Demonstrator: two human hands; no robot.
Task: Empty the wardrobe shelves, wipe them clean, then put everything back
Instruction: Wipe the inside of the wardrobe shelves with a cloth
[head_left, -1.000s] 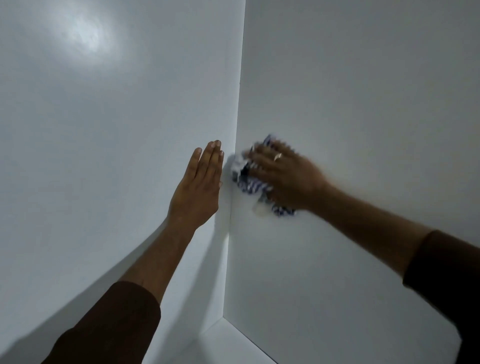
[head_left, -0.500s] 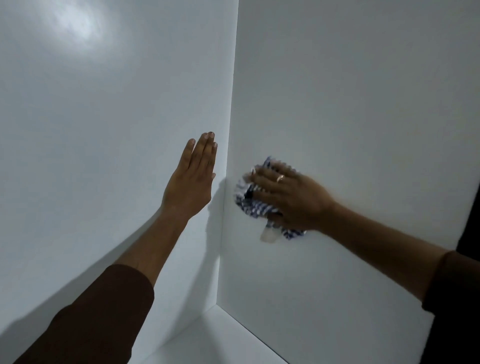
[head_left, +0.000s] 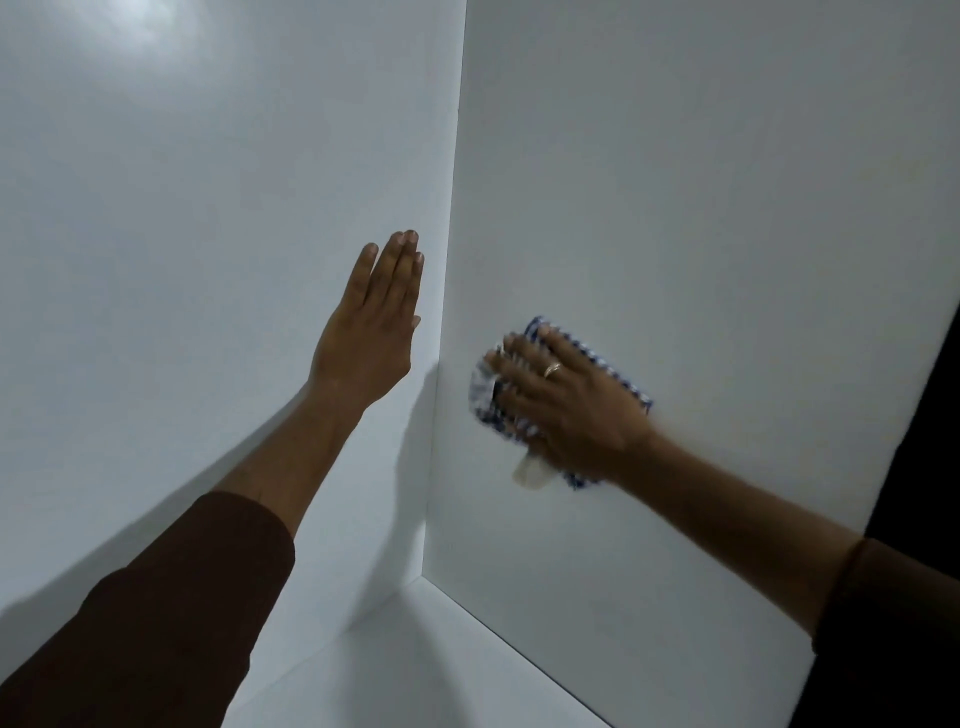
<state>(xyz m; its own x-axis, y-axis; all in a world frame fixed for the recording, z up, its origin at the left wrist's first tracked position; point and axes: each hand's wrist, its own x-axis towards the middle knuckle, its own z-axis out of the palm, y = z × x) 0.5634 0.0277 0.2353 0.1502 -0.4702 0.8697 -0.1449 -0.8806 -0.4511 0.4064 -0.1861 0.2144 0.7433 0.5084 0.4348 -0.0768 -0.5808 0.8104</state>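
- Wardrobe corner: left panel (head_left: 182, 260) and right panel (head_left: 701, 208) meet at a vertical seam, closing off that side.
- Left hand (head_left: 371, 332) lies flat on the left panel, just beside the seam — narrow gap there.
- Right hand (head_left: 566, 400) presses a checked cloth (head_left: 485, 395) against the right panel, near the corner.
- Open air between the two forearms.
- Shelf floor (head_left: 415, 665) below is bare where it shows — room to reach down.
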